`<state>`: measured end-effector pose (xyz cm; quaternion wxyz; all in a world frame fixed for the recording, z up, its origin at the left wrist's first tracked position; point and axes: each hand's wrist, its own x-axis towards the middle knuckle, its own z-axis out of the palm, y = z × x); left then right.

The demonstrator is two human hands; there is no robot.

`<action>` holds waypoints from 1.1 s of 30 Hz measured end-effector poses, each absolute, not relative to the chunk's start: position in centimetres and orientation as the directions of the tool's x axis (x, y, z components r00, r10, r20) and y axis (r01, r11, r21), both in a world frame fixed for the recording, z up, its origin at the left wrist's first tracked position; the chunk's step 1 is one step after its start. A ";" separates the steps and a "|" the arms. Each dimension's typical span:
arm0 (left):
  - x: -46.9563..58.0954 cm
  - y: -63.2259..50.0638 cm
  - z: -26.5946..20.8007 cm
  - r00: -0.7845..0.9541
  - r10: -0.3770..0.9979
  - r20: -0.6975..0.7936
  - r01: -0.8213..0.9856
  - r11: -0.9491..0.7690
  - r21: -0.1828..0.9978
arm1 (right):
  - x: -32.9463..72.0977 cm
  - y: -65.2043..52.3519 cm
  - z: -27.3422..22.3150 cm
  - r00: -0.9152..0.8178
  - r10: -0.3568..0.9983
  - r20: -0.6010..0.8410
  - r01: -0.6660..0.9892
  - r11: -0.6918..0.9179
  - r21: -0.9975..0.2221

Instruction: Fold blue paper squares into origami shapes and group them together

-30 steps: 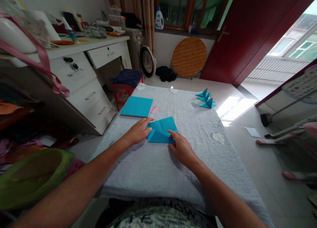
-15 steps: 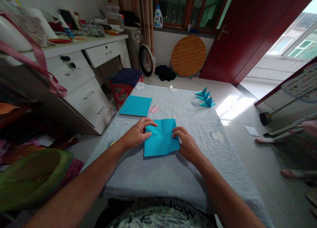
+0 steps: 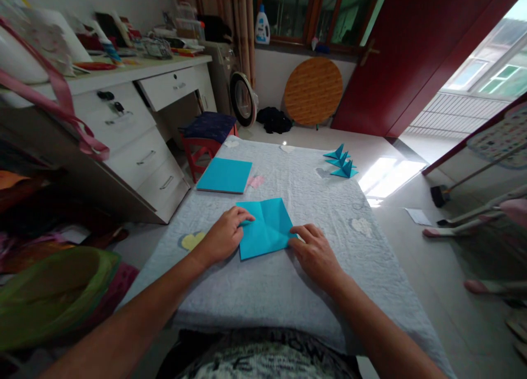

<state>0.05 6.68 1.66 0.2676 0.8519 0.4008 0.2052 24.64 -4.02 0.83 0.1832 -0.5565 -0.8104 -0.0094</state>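
Observation:
A creased square of blue origami paper (image 3: 267,228) lies unfolded on the cloth-covered table, turned slightly askew, with fold lines crossing near its middle. My left hand (image 3: 224,233) grips its left edge, the index finger resting on top. At the right corner my right hand (image 3: 315,250) pinches the sheet between thumb and fingers. Beyond my left hand sits a flat stack of blue paper (image 3: 225,175). Toward the far right of the table stand several folded blue pointed shapes (image 3: 341,162), close together in a row.
A pale patterned cloth (image 3: 263,297) covers the table. To the left are a white desk with drawers (image 3: 144,154), a red stool (image 3: 208,129) and a green-lined bin (image 3: 53,291). A washing machine (image 3: 242,99) with its door ajar and a round wooden board (image 3: 313,91) stand beyond.
The blue sheet has turned anticlockwise on the table. My right hand has moved slightly down to its right corner, and my left hand has shifted left and down along its edge.

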 end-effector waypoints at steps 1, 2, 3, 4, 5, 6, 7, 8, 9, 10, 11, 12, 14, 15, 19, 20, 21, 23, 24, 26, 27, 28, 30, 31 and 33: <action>-0.4 6.3 1.5 0.633 0.761 0.144 0.609 -0.604 0.515 | 24.7 -4.0 0.8 -0.314 0.898 0.309 0.897 0.387 -0.213; -0.7 6.0 1.4 0.652 0.743 0.149 0.644 -0.647 0.407 | 24.8 -4.0 0.8 -0.311 0.898 0.312 0.889 0.391 -0.239; -1.0 5.5 1.3 0.682 0.717 0.141 0.653 -0.684 0.325 | 24.8 -4.0 0.8 -0.306 0.899 0.314 0.882 0.392 -0.263; -1.3 5.1 1.3 0.714 0.689 0.127 0.644 -0.717 0.268 | 24.7 -4.0 0.9 -0.298 0.901 0.316 0.876 0.390 -0.285; -1.4 4.6 1.4 0.734 0.667 0.126 0.634 -0.740 0.225 | 24.7 -4.0 1.0 -0.288 0.903 0.317 0.871 0.385 -0.305; -1.5 4.2 1.6 0.750 0.648 0.131 0.622 -0.759 0.192 | 24.6 -4.0 1.0 -0.279 0.906 0.320 0.866 0.381 -0.323; -1.5 3.9 1.8 0.761 0.632 0.146 0.611 -0.774 0.166 | 24.5 -4.0 1.0 -0.270 0.907 0.322 0.862 0.376 -0.338; -1.4 3.7 2.1 0.768 0.617 0.168 0.600 -0.787 0.146 | 24.5 -4.0 1.0 -0.261 0.909 0.325 0.858 0.372 -0.353; -1.2 3.5 2.5 0.774 0.603 0.194 0.590 -0.798 0.126 | 24.5 -3.9 1.0 -0.252 0.911 0.326 0.855 0.368 -0.367; -1.0 3.4 2.8 0.779 0.586 0.224 0.579 -0.809 0.106 | 24.5 -3.9 0.9 -0.245 0.913 0.325 0.851 0.363 -0.379; -0.8 3.3 3.0 0.785 0.568 0.249 0.565 -0.820 0.087 | 24.6 -4.0 0.9 -0.239 0.916 0.323 0.849 0.359 -0.389; -0.6 3.3 3.1 0.794 0.546 0.267 0.549 -0.833 0.070 | 24.6 -4.0 0.8 -0.234 0.918 0.319 0.848 0.353 -0.396; -0.2 3.4 3.0 0.824 0.498 0.269 0.502 -0.863 0.062 | 24.7 -4.1 0.7 -0.222 0.924 0.312 0.851 0.339 -0.401; -0.1 3.4 2.8 0.841 0.478 0.253 0.474 -0.877 0.079 | 24.7 -4.1 0.6 -0.219 0.926 0.309 0.854 0.335 -0.398; 0.4 3.7 1.5 0.855 0.484 0.186 0.430 -0.863 0.267 | 24.4 -4.3 0.7 -0.232 0.925 0.301 0.873 0.334 -0.355; 0.4 3.7 1.2 0.839 0.511 0.186 0.441 -0.840 0.317 | 24.3 -4.3 0.7 -0.234 0.924 0.302 0.879 0.334 -0.342; 0.5 3.7 1.1 0.817 0.544 0.189 0.456 -0.812 0.364 | 24.2 -4.3 0.7 -0.233 0.924 0.304 0.883 0.332 -0.332; 0.6 3.7 1.0 0.767 0.613 0.190 0.487 -0.749 0.450 | 24.1 -4.2 0.6 -0.219 0.926 0.309 0.887 0.321 -0.333; 0.6 3.6 1.0 0.744 0.643 0.184 0.498 -0.716 0.489 | 24.1 -4.2 0.5 -0.208 0.928 0.308 0.883 0.314 -0.348; 0.7 3.6 1.3 0.701 0.692 0.172 0.509 -0.654 0.559 | 24.3 -4.0 0.3 -0.180 0.937 0.301 0.864 0.296 -0.407; 0.7 3.6 1.4 0.681 0.713 0.168 0.511 -0.626 0.589 | 24.4 -3.9 0.2 -0.164 0.941 0.296 0.848 0.288 -0.444; 0.7 3.6 1.5 0.663 0.731 0.162 0.511 -0.600 0.616 | 24.6 -3.7 0.1 -0.151 0.945 0.291 0.830 0.281 -0.481; 0.7 3.6 1.6 0.629 0.764 0.146 0.512 -0.548 0.662 | 24.9 -3.5 -0.1 -0.127 0.952 0.277 0.799 0.264 -0.541; 0.6 3.6 1.7 0.611 0.780 0.135 0.515 -0.521 0.680 | 25.0 -3.4 -0.1 -0.115 0.956 0.269 0.789 0.253 -0.561; 0.6 3.7 1.9 0.574 0.812 0.107 0.536 -0.471 0.701 | 25.1 -3.2 -0.2 -0.092 0.965 0.245 0.779 0.223 -0.586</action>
